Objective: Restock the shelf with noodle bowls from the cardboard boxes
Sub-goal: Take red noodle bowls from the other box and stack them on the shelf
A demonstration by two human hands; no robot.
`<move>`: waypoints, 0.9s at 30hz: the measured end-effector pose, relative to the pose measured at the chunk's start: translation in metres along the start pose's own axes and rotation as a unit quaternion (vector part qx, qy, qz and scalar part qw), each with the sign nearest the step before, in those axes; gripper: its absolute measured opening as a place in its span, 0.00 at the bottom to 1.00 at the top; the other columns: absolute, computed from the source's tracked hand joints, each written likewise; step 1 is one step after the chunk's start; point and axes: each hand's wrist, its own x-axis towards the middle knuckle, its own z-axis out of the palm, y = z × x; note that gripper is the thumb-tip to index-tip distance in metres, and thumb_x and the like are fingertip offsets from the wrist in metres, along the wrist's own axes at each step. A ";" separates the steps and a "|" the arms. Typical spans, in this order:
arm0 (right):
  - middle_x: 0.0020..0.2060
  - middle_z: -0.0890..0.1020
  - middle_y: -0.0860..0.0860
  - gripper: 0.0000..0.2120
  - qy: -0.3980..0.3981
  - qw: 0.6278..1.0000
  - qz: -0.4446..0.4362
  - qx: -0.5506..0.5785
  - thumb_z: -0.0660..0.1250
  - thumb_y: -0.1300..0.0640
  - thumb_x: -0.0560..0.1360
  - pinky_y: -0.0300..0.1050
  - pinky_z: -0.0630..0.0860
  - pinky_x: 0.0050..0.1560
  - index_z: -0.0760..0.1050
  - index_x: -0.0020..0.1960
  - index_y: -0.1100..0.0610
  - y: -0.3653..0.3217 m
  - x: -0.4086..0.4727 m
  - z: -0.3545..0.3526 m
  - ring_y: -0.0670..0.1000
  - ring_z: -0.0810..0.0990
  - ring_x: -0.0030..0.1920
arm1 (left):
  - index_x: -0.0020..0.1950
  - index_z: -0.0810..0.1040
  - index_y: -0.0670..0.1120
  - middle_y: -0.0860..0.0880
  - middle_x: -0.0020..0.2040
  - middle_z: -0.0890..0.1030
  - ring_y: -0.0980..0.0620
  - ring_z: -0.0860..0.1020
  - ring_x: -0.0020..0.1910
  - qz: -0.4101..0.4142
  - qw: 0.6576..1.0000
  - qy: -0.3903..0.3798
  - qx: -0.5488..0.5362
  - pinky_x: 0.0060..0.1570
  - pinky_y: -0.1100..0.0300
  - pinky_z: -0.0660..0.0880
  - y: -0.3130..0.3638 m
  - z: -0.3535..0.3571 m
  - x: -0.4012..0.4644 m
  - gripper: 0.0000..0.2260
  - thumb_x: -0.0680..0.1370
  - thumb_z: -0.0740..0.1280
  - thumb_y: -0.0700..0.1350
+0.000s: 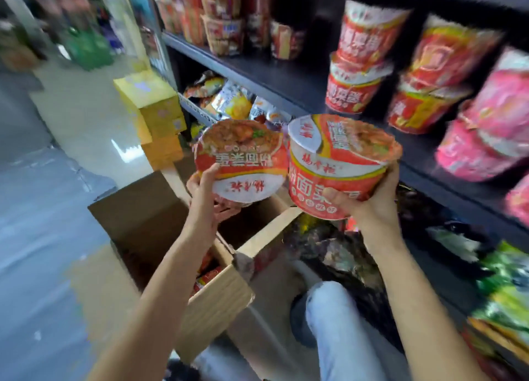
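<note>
Each hand's fingers (339, 195) round a noodle bowl (340, 163)

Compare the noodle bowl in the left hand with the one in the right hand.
The left bowl is tipped toward the camera, lid facing us, its print upside down; the right bowl sits nearly upright, side wall showing. The left hand grips its bowl at the rim, the right hand cups its bowl from below. Both look like the same red-and-white product.

shelf (286, 77): stacked noodle bowls (357, 77) | floor (86, 117): cardboard box (160, 217)
</note>
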 end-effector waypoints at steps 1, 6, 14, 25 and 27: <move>0.68 0.70 0.47 0.60 0.013 1.000 -0.011 0.007 0.82 0.44 0.53 0.44 0.72 0.66 0.52 0.75 0.50 -0.009 0.000 -0.016 0.41 0.74 0.65 | 0.70 0.64 0.51 0.45 0.62 0.77 0.47 0.81 0.53 0.003 1.000 -0.016 -0.006 0.42 0.50 0.81 0.002 0.024 0.000 0.43 0.60 0.68 0.67; 0.67 0.71 0.46 0.56 0.069 0.994 -0.080 -0.011 0.82 0.52 0.56 0.24 0.71 0.53 0.52 0.74 0.49 -0.037 0.007 -0.080 0.38 0.74 0.62 | 0.69 0.62 0.49 0.42 0.61 0.75 0.41 0.78 0.56 0.004 0.999 -0.011 -0.044 0.38 0.46 0.81 0.005 0.142 0.006 0.31 0.72 0.68 0.59; 0.69 0.68 0.47 0.56 0.091 0.987 -0.125 -0.052 0.80 0.49 0.56 0.23 0.69 0.56 0.51 0.75 0.50 -0.045 0.054 -0.126 0.43 0.70 0.67 | 0.70 0.56 0.58 0.45 0.69 0.64 0.40 0.69 0.64 -0.025 0.996 -0.042 0.078 0.60 0.39 0.72 -0.005 0.252 0.048 0.43 0.60 0.65 0.73; 0.70 0.64 0.48 0.58 0.130 0.981 -0.134 -0.048 0.82 0.51 0.59 0.40 0.69 0.68 0.48 0.76 0.54 -0.046 0.137 -0.094 0.43 0.67 0.69 | 0.66 0.71 0.48 0.49 0.53 0.79 0.46 0.77 0.55 -0.081 0.976 -0.203 -0.010 0.60 0.40 0.73 -0.002 0.301 0.064 0.29 0.77 0.53 0.68; 0.71 0.64 0.51 0.59 0.144 0.980 -0.126 -0.049 0.82 0.47 0.58 0.49 0.69 0.70 0.47 0.76 0.54 -0.040 0.149 -0.085 0.47 0.66 0.70 | 0.58 0.73 0.51 0.54 0.49 0.77 0.46 0.75 0.59 -0.082 0.976 -0.194 -0.047 0.63 0.39 0.71 -0.016 0.299 0.068 0.23 0.78 0.52 0.67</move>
